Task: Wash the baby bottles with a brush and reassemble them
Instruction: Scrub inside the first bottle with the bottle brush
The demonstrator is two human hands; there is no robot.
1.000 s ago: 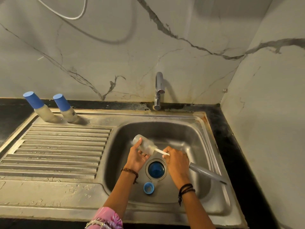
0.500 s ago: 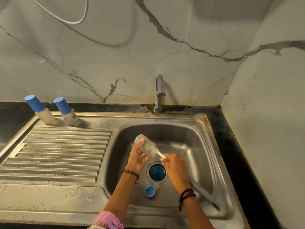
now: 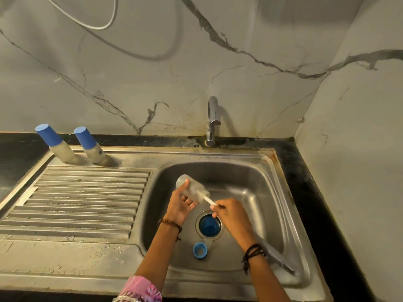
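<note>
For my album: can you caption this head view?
Left hand holds an open baby bottle over the sink; right hand works the brush inside.

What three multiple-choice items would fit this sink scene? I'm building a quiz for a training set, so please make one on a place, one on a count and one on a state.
1. Where does the blue bottle ring lie?
A. on the drainboard
B. in the sink basin, near the drain
C. on the black counter

2. How many blue-capped baby bottles stand by the wall?
A. one
B. two
C. four

3. What is in the open bottle held by the left hand?
A. a brush pushed in by the right hand
B. a blue cap
C. nothing

Key: 1 B, it rests on the basin floor; 2 B, two stand behind the drainboard; 3 A, the brush stem runs into its mouth.
</note>
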